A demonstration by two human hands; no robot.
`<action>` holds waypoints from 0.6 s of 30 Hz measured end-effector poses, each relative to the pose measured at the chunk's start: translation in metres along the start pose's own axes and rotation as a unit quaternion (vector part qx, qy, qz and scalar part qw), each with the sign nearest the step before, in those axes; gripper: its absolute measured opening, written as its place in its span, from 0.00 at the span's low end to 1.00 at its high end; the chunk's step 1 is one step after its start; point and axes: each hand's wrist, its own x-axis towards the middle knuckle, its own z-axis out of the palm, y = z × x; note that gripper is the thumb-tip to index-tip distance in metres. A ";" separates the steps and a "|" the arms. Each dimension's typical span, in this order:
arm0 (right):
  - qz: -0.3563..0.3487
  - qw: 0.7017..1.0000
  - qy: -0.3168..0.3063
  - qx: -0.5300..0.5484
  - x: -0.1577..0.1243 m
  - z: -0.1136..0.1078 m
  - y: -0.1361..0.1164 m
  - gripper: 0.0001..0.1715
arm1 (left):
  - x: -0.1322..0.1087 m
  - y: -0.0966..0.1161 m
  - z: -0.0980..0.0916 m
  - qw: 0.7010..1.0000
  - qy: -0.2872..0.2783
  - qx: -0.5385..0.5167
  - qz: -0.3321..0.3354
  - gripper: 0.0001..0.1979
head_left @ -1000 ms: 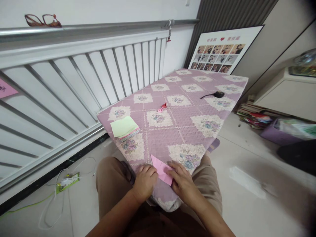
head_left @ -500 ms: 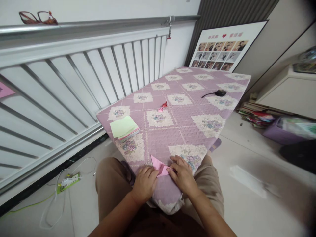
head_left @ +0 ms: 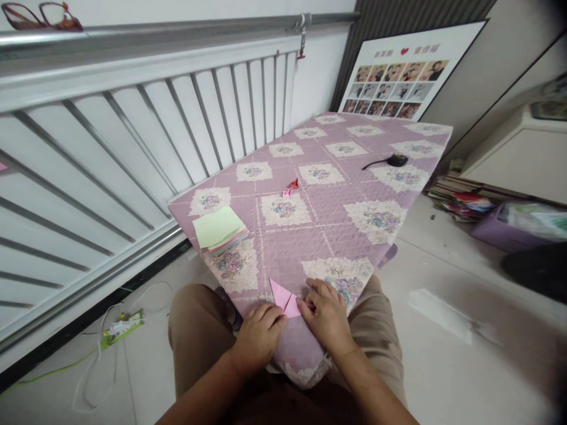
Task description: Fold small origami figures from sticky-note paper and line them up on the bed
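Observation:
A folded sheet of pink paper [head_left: 283, 297] lies near the front edge of the cloth-covered table [head_left: 301, 242], with a crease line running across it. My left hand [head_left: 260, 332] presses its lower left edge with closed fingers. On the other side, my right hand [head_left: 325, 310] grips the paper's right edge between thumb and bent fingers. To the left rests a stack of coloured paper [head_left: 220, 229] with a light green sheet on top. Farther back sit a small red folded paper piece [head_left: 295, 183] and a small pink folded piece [head_left: 287, 193].
A black corded object [head_left: 396, 160] lies at the table's right. The white radiator [head_left: 177, 130] runs along the left, with glasses [head_left: 42, 16] on the pipe above. A power strip [head_left: 123, 328] with cables is on the floor. A photo board [head_left: 398, 74] leans behind.
The raised flap of the pink paper now lies flatter, showing a crease line. My right hand has shifted slightly left along its edge. The camera view has turned a little.

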 end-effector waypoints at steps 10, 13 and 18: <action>-0.072 0.991 0.117 -0.006 -0.016 -0.005 0.013 0.18 | 0.000 0.000 0.002 1.000 0.008 -0.006 -0.004 0.13; -0.176 0.983 0.006 -0.055 -0.038 -0.008 -0.002 0.26 | -0.002 0.000 0.005 1.000 0.014 -0.005 -0.009 0.14; -0.217 0.967 -0.118 -0.060 -0.056 0.002 -0.019 0.38 | -0.005 -0.001 0.008 1.000 0.016 -0.003 -0.009 0.15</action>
